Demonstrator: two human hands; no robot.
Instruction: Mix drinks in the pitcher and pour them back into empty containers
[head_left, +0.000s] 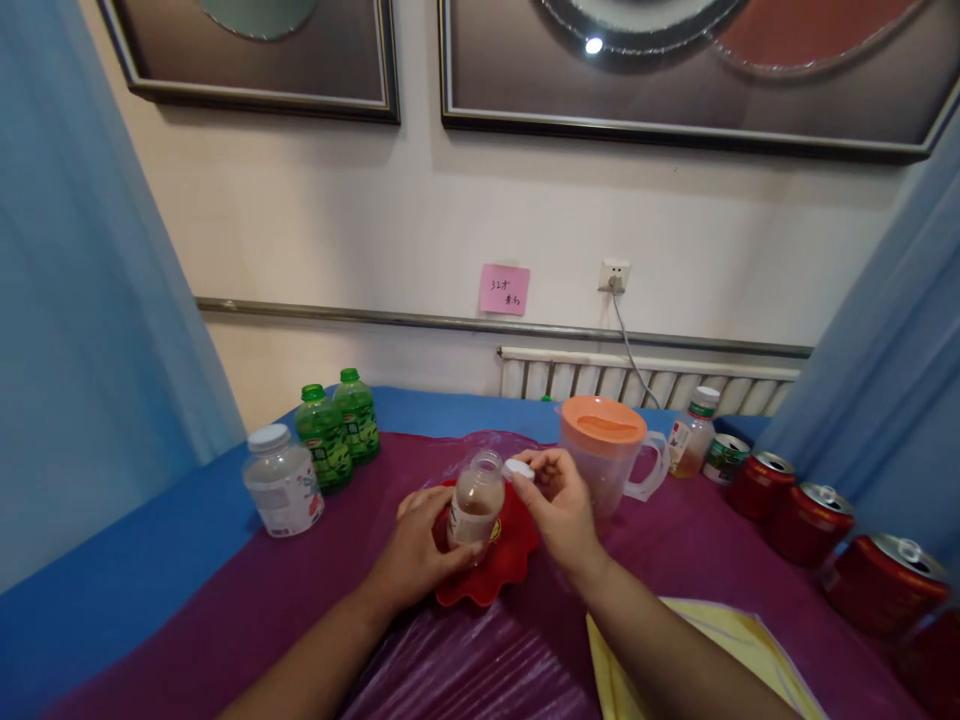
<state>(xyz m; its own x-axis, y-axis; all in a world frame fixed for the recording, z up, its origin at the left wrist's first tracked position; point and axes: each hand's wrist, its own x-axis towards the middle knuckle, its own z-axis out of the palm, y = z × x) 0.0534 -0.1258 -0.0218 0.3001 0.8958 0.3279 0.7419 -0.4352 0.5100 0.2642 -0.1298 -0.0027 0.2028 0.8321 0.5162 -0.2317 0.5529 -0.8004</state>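
Note:
My left hand (427, 540) is wrapped round a small clear bottle (477, 500) with a brownish liquid inside, and its mouth is uncovered. The bottle leans slightly to the right above a red scalloped plate (517, 560). Between the thumb and fingers of my right hand (561, 510) is a white cap (519, 469), just right of the bottle's mouth and apart from it. Close behind my right hand stands a clear plastic pitcher (592, 465) with an orange lid.
At left stand a white-capped jar (285, 490) and two green bottles (324, 440). Along the right are a labelled bottle (691, 435), a green can (724, 460) and several red cans (810, 525). A yellow cloth (720, 630) lies under my right forearm on the purple table cover (300, 620).

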